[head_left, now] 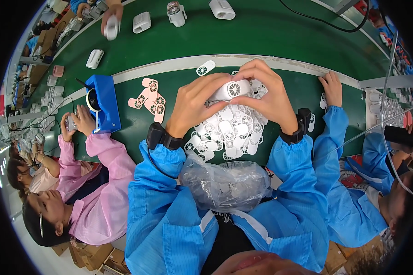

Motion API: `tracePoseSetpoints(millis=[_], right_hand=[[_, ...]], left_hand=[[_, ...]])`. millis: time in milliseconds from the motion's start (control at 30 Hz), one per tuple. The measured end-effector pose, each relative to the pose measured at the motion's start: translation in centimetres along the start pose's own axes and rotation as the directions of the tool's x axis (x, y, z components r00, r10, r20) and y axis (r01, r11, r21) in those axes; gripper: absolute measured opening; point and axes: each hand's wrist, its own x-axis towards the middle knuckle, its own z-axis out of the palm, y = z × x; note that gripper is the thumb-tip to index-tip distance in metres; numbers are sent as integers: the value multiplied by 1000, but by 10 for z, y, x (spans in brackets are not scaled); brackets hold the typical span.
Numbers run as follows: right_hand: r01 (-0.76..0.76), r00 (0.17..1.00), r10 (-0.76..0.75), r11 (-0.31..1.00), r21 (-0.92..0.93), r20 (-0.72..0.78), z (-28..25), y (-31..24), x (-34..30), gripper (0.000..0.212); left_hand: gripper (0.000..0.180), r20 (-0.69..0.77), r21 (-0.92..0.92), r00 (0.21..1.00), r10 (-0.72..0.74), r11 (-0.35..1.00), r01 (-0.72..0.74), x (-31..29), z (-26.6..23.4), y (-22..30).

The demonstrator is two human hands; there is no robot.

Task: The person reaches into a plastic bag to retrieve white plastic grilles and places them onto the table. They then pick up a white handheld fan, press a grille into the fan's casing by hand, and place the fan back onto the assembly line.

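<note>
White device (224,95) sits grasped between the fingers (211,81) of left hand (191,104) and right hand (271,94), curled around its ends.

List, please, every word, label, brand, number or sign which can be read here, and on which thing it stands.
No text can be read.
White casing held by left hand and right hand: spoked round pattern, no legible lettering.
Blue holder: none legible.
Cartons: any print too small or blurred.

The blue holder (108,110) blocks leftward; passage opens over pink pieces (159,117).
</note>
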Motion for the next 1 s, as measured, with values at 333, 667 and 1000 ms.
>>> tracePoseSetpoints(millis=[333,667,1000], right_hand=[[-45,997,41,997,61,70,-6,6,-3,41],[-295,910,263,954,-55,-320,-46,51,-18,38],[-186,975,102,858,-479,-195,-59,79,-33,25]], left_hand=[[61,16,-21,1000,3,1000,-3,0,2,1],[56,-64,-291,969,-239,933,211,-4,12,-3],[58,-49,-772,815,-577,539,335,-12,13,-21]])
